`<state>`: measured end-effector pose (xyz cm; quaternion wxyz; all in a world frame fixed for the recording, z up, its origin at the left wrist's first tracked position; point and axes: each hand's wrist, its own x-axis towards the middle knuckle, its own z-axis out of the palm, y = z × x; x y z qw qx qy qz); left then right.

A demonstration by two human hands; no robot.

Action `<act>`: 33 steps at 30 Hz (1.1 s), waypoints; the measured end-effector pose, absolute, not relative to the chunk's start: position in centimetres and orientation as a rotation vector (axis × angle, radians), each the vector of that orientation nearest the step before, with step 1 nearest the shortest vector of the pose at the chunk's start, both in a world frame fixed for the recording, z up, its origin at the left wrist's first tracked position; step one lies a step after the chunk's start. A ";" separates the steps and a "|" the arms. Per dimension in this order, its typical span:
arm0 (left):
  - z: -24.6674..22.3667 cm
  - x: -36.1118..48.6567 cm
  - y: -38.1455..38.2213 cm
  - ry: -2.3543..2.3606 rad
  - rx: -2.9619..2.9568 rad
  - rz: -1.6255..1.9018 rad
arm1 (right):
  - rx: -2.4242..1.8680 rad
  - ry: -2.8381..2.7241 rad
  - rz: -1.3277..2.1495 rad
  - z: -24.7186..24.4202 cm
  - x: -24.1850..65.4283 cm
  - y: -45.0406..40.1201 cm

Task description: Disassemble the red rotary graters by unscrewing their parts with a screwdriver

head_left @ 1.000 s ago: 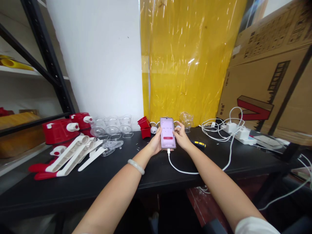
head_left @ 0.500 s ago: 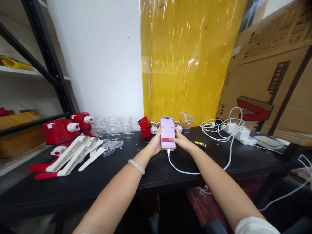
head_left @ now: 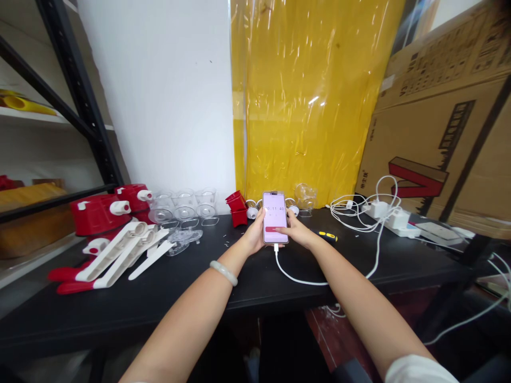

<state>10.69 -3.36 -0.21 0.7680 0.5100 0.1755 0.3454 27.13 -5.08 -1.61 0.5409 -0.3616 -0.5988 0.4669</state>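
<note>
1. Two bare hands meet at a slim smartphone with a lit pink-and-white screen (head_left: 275, 217), held upright above the rear middle of the black tabletop (head_left: 199, 287).
2. Left hand (head_left: 252, 234): fingers closed around the smartphone's left edge, thumb on the screen side. A pale green bangle (head_left: 223, 272) sits on this wrist.
3. Right hand (head_left: 297, 230): fingers wrap the smartphone's right edge; the thumb lies across the red bar low on the screen.
4. A white charging cable (head_left: 295, 277) is plugged into the smartphone's bottom edge and loops right across the tabletop.
5. Left of the hands lie red-and-white plastic parts (head_left: 112, 239) and clear plastic cups (head_left: 184, 206).
6. Just beside the right hand lies a black-and-yellow tool (head_left: 326, 235); farther right, white chargers with coiled leads (head_left: 383, 210) rest before a brown cardboard box (head_left: 439, 133).
</note>
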 end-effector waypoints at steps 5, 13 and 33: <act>-0.3 10.7 -3.3 0.385 1.114 0.753 | -0.839 -1.400 1.115 -1.9 27.3 -4.6; 0.0 10.7 -3.8 0.426 1.142 0.821 | -0.770 -1.397 1.137 -1.9 27.2 -4.6; -0.4 10.5 -4.1 0.378 1.309 0.877 | -0.755 -1.282 1.137 -2.3 27.8 -3.9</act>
